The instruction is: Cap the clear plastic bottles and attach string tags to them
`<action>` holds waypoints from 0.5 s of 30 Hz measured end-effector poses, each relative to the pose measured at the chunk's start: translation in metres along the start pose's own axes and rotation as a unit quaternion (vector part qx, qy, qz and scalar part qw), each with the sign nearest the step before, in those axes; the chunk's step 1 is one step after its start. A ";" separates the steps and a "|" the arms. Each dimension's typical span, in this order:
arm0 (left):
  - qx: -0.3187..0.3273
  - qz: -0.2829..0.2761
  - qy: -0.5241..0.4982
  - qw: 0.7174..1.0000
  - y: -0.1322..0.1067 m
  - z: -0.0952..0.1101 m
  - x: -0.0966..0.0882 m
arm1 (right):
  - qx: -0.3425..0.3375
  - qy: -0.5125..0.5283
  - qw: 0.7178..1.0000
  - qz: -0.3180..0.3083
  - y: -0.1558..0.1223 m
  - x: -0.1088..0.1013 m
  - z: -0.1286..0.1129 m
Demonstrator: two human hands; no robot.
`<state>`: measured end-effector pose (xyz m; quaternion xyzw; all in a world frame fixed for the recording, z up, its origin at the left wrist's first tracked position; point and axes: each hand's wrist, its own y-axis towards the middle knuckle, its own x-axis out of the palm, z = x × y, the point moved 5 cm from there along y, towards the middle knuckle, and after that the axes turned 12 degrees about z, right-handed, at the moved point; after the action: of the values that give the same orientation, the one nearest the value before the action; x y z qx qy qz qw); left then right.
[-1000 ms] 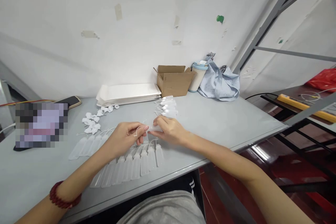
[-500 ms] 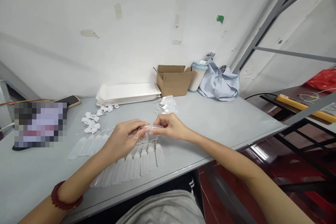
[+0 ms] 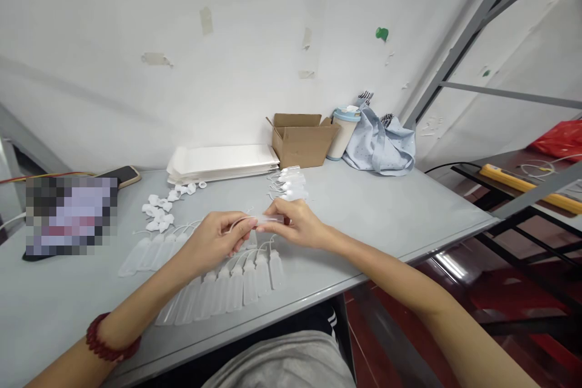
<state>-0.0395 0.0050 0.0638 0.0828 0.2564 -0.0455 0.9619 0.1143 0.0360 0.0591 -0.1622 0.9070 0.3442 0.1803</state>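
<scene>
Both my hands meet over the table, holding one small translucent plastic bottle (image 3: 270, 218) level between them. My left hand (image 3: 219, 237) is closed, pinching its neck end, where a thin tube curves back over the fingers. Thumb and fingers of my right hand (image 3: 297, 224) grip the bottle's body from the other side. Below them lies a slanting row of similar bottles (image 3: 234, 291) with thin curved tubes. Another group of bottles (image 3: 154, 253) lies left of my left hand, partly hidden by the forearm. Several more bottles (image 3: 291, 179) with white ends lie beyond my right hand.
Crumpled white pieces (image 3: 158, 218) are scattered at left. Against the wall stand white flat sheets or trays (image 3: 222, 160), an open cardboard box (image 3: 302, 148), a lidded cup (image 3: 342, 136) and a blue cloth bag (image 3: 382, 145). A phone (image 3: 127, 176) lies at far left.
My left fingers have shifted their pinch along the neck and tube. My right fingers have spread a little on the bottle's body, showing more of it.
</scene>
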 end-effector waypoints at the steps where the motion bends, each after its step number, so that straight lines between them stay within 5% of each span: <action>1: 0.022 0.009 0.015 1.000 0.000 0.003 0.000 | 0.026 0.024 0.999 -0.010 0.001 -0.001 -0.001; 8: 0.197 0.070 0.109 0.972 -0.008 0.015 0.004 | 0.257 0.235 0.931 -0.108 0.004 0.003 0.010; 12: 0.224 0.091 0.106 0.965 -0.008 0.014 0.003 | 0.259 0.239 0.931 -0.100 0.005 0.003 0.010; 15: 0.170 0.065 0.082 0.980 -0.004 0.008 0.002 | 0.222 0.187 0.955 -0.062 0.005 0.001 0.007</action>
<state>-0.0341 -0.0006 0.0692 0.2648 0.3168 -0.0187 0.9106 0.1130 0.0441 0.0562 -0.2353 0.9663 0.0856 0.0594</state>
